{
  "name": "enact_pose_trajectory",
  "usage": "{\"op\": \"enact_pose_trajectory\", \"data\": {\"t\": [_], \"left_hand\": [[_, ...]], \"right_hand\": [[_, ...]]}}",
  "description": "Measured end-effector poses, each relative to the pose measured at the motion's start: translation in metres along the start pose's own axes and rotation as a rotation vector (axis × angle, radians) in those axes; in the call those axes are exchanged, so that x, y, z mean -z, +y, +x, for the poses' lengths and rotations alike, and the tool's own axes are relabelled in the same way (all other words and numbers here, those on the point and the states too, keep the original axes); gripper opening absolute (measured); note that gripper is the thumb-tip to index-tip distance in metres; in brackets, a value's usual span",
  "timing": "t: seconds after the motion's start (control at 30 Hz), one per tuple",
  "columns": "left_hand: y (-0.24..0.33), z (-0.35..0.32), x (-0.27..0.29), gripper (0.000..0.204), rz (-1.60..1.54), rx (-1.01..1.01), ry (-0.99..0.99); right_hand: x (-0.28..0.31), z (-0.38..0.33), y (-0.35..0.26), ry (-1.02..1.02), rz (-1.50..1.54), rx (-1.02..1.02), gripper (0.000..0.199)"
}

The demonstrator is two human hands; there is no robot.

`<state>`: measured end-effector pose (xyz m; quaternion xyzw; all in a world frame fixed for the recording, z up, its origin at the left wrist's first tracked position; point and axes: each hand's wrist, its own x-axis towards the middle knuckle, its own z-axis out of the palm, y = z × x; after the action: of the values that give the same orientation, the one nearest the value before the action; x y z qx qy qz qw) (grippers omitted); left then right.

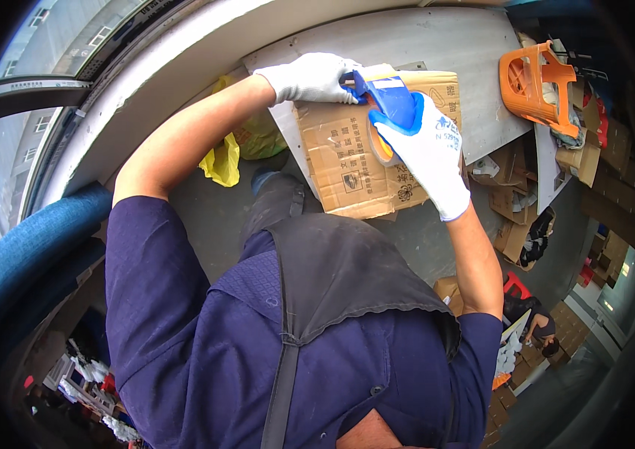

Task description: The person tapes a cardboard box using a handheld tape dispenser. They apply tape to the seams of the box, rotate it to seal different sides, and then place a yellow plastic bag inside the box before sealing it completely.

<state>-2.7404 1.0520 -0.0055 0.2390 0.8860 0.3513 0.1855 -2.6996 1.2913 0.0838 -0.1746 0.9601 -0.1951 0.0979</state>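
A brown cardboard box (332,165) with dark print lies on the grey tabletop in front of me. Over its top, my right hand (429,150), in a white glove with blue palm coating, grips a blue tape dispenser (394,101). A roll of tape (381,142) with an orange-yellow core shows beside that hand. My left hand (313,78), gloved the same way, reaches in at the box's far left edge. Its fingers are curled in at the dispenser's far end; what they pinch, if anything, is hidden.
An orange plastic stool (530,86) stands at the right end of the grey table (474,52). Yellow plastic bags (221,161) sit by the wall at left. Open cartons (512,198) lie on the right. Another person (538,325) is farther off at lower right.
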Motion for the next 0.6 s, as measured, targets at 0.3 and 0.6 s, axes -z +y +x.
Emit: {"op": "enact_pose_trajectory", "data": {"t": [0.3, 0.6], "left_hand": [[-0.035, 0.007, -0.009, 0.06, 0.022, -0.036, 0.044], [-0.018, 0.0, 0.009, 0.063, -0.012, 0.077, -0.078]], "right_hand": [[0.003, -0.047, -0.008, 0.102, -0.043, -0.073, 0.079], [0.017, -0.17, 0.022, 0.037, 0.093, -0.119, 0.083]]}}
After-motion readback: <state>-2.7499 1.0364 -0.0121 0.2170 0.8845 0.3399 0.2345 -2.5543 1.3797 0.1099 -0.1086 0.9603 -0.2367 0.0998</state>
